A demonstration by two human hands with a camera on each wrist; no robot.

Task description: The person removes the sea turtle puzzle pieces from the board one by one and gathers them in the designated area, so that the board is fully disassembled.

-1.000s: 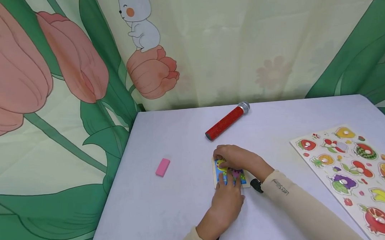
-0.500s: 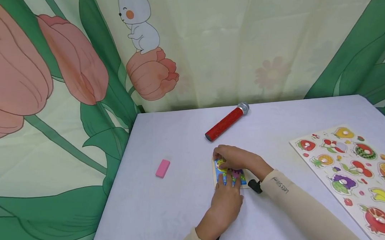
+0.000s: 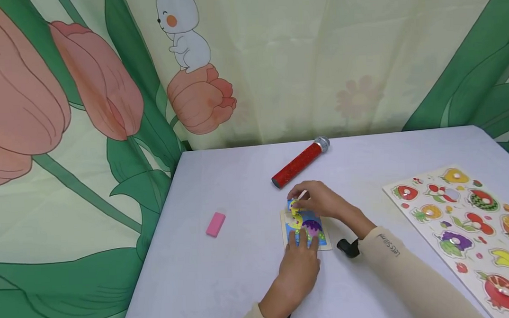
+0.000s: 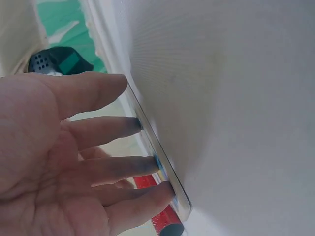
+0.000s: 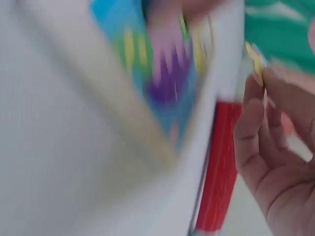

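- A pink block (image 3: 215, 224) lies well apart from both hands, seemingly no part of the work; it is a flat-faced oblong with straight edges.
- The puzzle piece (image 3: 291, 205) is out of its slot, held up at the far left corner of the puzzle board (image 3: 327, 246). Small, blue and yellow, it looks thin and stiff.
- The left hand (image 3: 301, 271) has its fingers straight and spread, their tips on the board's near part, gripping nothing — a steadying touch, by the look of it.
- A red microphone (image 3: 299, 164) lies slantwise beyond the hands, untouched: a speckled, glittery tube with a silvery rounded head.
- The board itself lies flat, a thin pale slab with a rounded corner. Bare backing shows at its far left, while blue, green, yellow and purple fill what the fingers leave visible. So 1 piece is out and the rest looks seated — whether that piece is leaving or returning, I cannot tell.
- The right hand (image 3: 322, 201) pinches the piece between thumb and fingertips, the grip narrow.
- A fruit board (image 3: 426, 228) lies at the right, untouched; its visible fruit shapes appear in place, many with pale round knobs on a smooth, printed surface.
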